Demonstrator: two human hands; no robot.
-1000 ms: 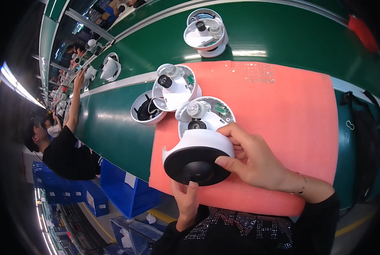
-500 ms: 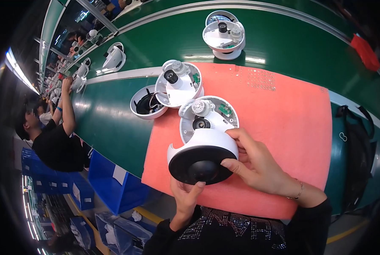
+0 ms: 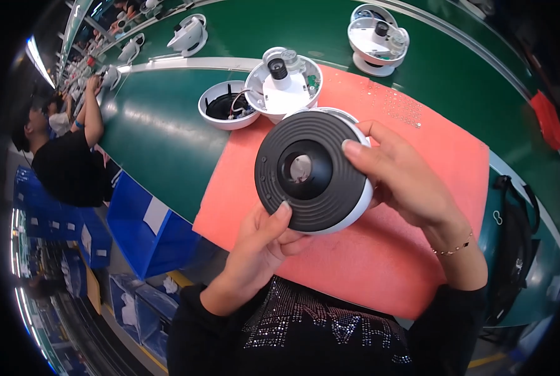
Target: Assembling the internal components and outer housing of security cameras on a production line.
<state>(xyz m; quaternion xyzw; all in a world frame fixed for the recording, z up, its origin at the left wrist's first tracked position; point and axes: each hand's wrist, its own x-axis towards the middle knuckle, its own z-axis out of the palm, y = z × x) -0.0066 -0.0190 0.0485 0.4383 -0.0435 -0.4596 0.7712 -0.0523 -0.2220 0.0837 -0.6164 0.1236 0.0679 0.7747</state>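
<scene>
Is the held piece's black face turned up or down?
Up, toward the camera: its black face and dome show plainly, with the left hand and right hand holding the edge.

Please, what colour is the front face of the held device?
The front face is dark grey with circular ridges, clearest in the head view.

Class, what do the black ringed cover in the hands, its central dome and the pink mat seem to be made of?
Black ringed cover: probably plastic, possibly rubber, matte; the moulded ridges barely shine.
Central dome: glossy, likely plastic, perhaps glass; a bright round patch shows on it.
Pink mat: perhaps foam sheet, dull; it shows no glare, unlike the green tabletop.
</scene>
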